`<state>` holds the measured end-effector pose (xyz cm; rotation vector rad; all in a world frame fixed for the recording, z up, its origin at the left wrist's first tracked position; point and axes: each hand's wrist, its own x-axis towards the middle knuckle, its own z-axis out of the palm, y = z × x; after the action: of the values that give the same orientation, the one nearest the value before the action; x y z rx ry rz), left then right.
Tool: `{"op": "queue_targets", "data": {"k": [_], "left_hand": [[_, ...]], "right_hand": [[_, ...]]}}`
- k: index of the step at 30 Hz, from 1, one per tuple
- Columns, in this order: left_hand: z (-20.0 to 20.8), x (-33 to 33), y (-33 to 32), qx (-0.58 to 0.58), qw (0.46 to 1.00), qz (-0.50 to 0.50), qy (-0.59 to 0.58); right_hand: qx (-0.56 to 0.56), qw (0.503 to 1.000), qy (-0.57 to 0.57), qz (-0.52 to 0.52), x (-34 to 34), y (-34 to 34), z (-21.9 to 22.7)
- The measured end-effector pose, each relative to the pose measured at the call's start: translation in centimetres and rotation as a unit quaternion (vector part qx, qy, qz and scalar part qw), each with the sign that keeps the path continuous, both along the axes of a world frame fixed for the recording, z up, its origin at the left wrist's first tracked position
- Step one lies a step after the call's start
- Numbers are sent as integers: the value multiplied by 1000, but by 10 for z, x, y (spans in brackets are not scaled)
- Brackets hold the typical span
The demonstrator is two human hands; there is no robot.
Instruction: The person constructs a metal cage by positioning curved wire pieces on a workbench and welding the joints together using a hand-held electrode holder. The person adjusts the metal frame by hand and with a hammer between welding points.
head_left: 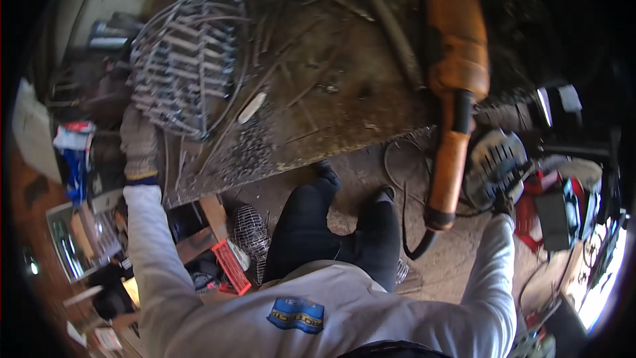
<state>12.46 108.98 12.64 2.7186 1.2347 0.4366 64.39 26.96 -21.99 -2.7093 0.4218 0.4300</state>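
Observation:
On the workbench [311,116] at the left lies an oval, cage-like frame of welded metal rods [192,59]. My left hand [140,142], in a grey-brown work glove, grips its near left edge; the fingertips are partly hidden. Off to the right, my right hand [505,204] wears a dark glove and reaches beside a grey slotted piece [497,159]. It appears to touch this piece, but its fingers are too dark and blurred to read. Between my hands, a large orange angle grinder [457,59] extends past the bench's front edge, its cable at the near end.
Loose metal rods [381,20] and a pale chalk-like piece [252,107] lie on the bench. Another wire cage [250,235] stands on the floor by my legs, near a red slotted crate [230,266]. Red and grey equipment [556,209] sits at the right, beyond a looping cable [391,166].

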Motion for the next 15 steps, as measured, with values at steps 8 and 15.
{"op": "queue_targets", "data": {"k": [8, 15], "left_hand": [[-13, -18, -13, 149, 985, -73, 52], [9, 28, -61, 139, 986, -68, 57]], "right_hand": [[205, 973, -16, -103, -31, -11, -7], [487, 793, -90, -354, -169, -17, 94]]}}
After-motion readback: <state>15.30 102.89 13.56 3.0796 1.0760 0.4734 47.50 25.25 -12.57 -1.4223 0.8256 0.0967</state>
